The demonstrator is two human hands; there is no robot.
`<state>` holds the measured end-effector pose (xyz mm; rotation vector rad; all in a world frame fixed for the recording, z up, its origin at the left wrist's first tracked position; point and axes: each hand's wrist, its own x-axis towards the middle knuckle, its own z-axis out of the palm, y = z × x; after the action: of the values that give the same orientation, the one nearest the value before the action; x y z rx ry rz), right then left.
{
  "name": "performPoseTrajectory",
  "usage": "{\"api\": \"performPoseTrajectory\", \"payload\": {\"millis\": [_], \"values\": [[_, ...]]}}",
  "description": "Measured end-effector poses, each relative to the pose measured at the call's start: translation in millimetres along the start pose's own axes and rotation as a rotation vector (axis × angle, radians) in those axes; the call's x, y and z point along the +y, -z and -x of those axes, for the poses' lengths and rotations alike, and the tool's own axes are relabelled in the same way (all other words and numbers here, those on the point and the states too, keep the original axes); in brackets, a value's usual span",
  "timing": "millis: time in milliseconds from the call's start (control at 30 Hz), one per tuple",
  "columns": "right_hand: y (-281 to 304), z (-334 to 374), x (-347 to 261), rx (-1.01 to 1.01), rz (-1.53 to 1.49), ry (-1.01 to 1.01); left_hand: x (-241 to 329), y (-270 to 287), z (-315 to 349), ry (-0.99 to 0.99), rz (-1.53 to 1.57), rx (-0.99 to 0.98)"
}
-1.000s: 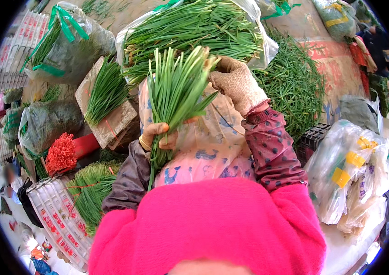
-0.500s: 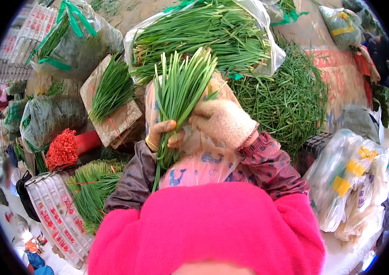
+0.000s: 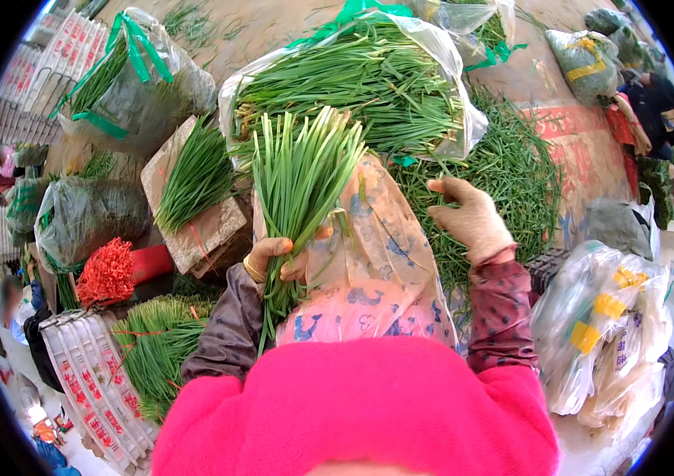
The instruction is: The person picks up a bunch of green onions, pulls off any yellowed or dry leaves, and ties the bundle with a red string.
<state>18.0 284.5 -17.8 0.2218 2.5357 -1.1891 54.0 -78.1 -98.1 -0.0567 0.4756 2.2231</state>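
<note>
My left hand [image 3: 275, 260], in a glove with bare fingertips, is wrapped round a bunch of garlic chives [image 3: 299, 178]. The bunch stands fanned out over my lap, pale cut ends pointing away from me and green leaves hanging below the fist. To the right, my gloved right hand [image 3: 468, 216] is held over a heap of loose green leaves [image 3: 516, 159]. Its thumb and fingers are apart, and I see nothing between them. A patterned plastic apron [image 3: 388, 226] covers my lap. Beyond the bunch lies a white plastic bag [image 3: 476, 123] full of chives [image 3: 345, 87].
On the left, a tied chive bundle [image 3: 198, 174] lies on a block [image 3: 214, 238], near red ties [image 3: 107, 274]. More chives [image 3: 158, 345] stand beside a white crate [image 3: 95, 381]. Stuffed clear bags [image 3: 134, 95] sit at far left; plastic bags [image 3: 591, 325] lie at right.
My right hand has left the bunch and moved right, over the loose leaves, with its fingers spread. The left hand keeps its hold, slightly lower in view; the bunch leans more upright.
</note>
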Motion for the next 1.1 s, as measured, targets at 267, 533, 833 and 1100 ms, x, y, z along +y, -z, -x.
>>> {"api": "performPoseTrajectory", "payload": {"millis": [267, 533, 833, 1100], "values": [[-58.4, -32.2, -58.0, 0.052, -0.367, 0.381, 1.5, -35.3, -3.9, 0.162, -0.101, 0.175], [-47.2, -26.4, -39.7, 0.442, -0.027, 0.241, 0.5, -64.6, -10.1, 0.146, -0.099, 0.246], [30.2, -7.3, 47.7, 0.486, 0.363, -0.205, 1.3, -81.2, -15.3, -0.205, -0.463, 0.360], [-103.3, -38.5, -3.3, -0.283, -1.606, 0.109, 3.3, -94.3, -33.1, -0.384, -1.981, 0.161]]}}
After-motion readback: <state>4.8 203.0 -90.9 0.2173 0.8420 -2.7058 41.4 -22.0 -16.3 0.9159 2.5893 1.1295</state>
